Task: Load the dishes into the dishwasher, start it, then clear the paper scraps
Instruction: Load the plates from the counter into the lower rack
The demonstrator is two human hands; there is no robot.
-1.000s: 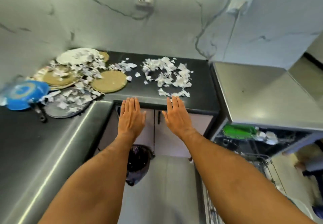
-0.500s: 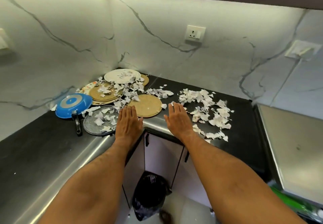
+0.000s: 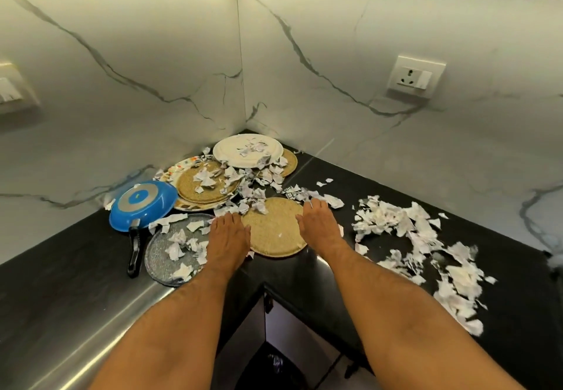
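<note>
Dishes littered with torn white paper scraps [image 3: 405, 231] are gathered in the corner of a black stone countertop [image 3: 61, 268] backed by white marble-veined wall panels [image 3: 122, 54]. A round tan woven plate [image 3: 275, 228] lies nearest the counter's inner corner, and both hands are laid flat, palms down and fingers extended, at its two sides: the left hand [image 3: 227, 237] overlaps its left rim and the right edge of a grey speckled round plate [image 3: 170, 252], while the right hand [image 3: 316, 225] covers its right rim; nothing is gripped by either hand. A blue frying pan [image 3: 143, 204] is seen upside down and tilted, its black handle [image 3: 134, 249] pointing toward the viewer beside the grey plate. Behind it a second tan woven plate [image 3: 207, 184] is stacked on a patterned plate [image 3: 179, 172], and a white round plate [image 3: 246, 150] is set in the far corner, resting partly on another tan plate [image 3: 289, 161]. Scraps are scattered over most of these dishes, and a larger loose spread of them is strewn across the counter to the right of the right hand. A white wall socket [image 3: 416, 76] is mounted on the right wall panel. Below the counter's corner a black bin bag [image 3: 274, 368] is visible on the floor
</note>
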